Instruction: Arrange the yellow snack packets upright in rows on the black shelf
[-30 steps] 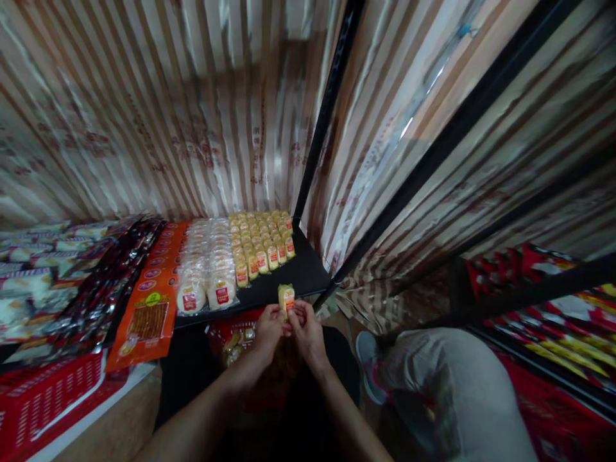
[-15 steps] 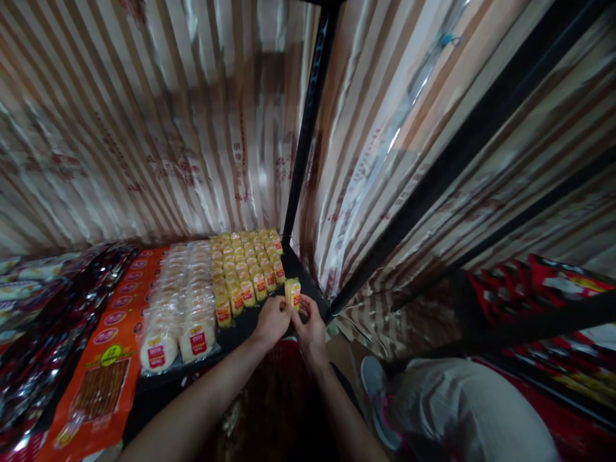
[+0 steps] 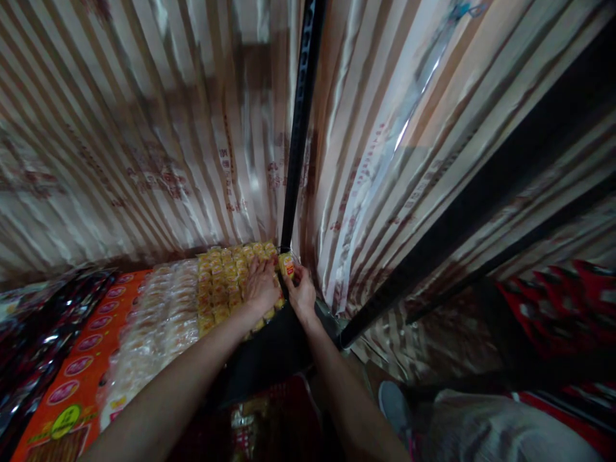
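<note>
Rows of small yellow snack packs (image 3: 219, 282) with red labels stand on a black shelf (image 3: 269, 353). My left hand (image 3: 260, 285) lies flat on top of these rows, fingers spread. My right hand (image 3: 301, 292) pinches one small yellow pack (image 3: 287, 264) at the far right end of the rows, next to a black upright post (image 3: 299, 122). The pack is upright and touches the neighbouring packs.
Left of the yellow rows lie clear bags of white round cakes (image 3: 154, 321), then orange flat packets (image 3: 77, 378) and dark glossy packets (image 3: 29, 333). A striped plastic sheet (image 3: 144, 128) hangs behind the shelf. A grey-clad leg (image 3: 491, 430) and a shoe (image 3: 392, 401) show at lower right.
Both hands moved forward from the shelf's front edge to the back right corner. The held pack went with the right hand; the left hand let go and came down flat on the rows.
</note>
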Demonstrator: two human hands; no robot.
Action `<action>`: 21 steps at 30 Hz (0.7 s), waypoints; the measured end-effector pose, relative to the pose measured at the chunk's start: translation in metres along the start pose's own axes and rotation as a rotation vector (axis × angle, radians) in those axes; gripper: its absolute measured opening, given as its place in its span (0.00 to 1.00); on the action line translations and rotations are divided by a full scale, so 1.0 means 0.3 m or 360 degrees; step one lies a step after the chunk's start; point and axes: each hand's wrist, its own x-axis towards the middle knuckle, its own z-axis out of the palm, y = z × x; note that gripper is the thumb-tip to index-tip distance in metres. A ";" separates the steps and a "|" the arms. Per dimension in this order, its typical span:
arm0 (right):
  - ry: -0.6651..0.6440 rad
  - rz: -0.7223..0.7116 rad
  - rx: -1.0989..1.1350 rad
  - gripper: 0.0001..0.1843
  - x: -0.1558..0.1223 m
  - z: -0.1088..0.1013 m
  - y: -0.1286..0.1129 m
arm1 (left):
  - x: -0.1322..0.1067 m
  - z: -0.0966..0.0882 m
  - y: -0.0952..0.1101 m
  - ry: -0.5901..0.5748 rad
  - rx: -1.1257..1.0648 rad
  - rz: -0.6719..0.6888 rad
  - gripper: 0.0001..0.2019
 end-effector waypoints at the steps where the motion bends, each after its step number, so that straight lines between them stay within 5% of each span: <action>1: -0.0013 0.0010 -0.0014 0.21 0.015 0.014 0.009 | 0.008 -0.001 -0.022 0.0009 0.0062 0.0037 0.25; 8: -0.0047 0.0076 -0.0103 0.15 0.076 0.086 0.047 | 0.043 0.014 -0.127 -0.0077 0.0208 0.0205 0.21; 21: -0.0109 -0.0058 0.0246 0.09 0.095 0.122 0.089 | 0.080 0.031 -0.137 -0.0206 0.0170 0.0248 0.20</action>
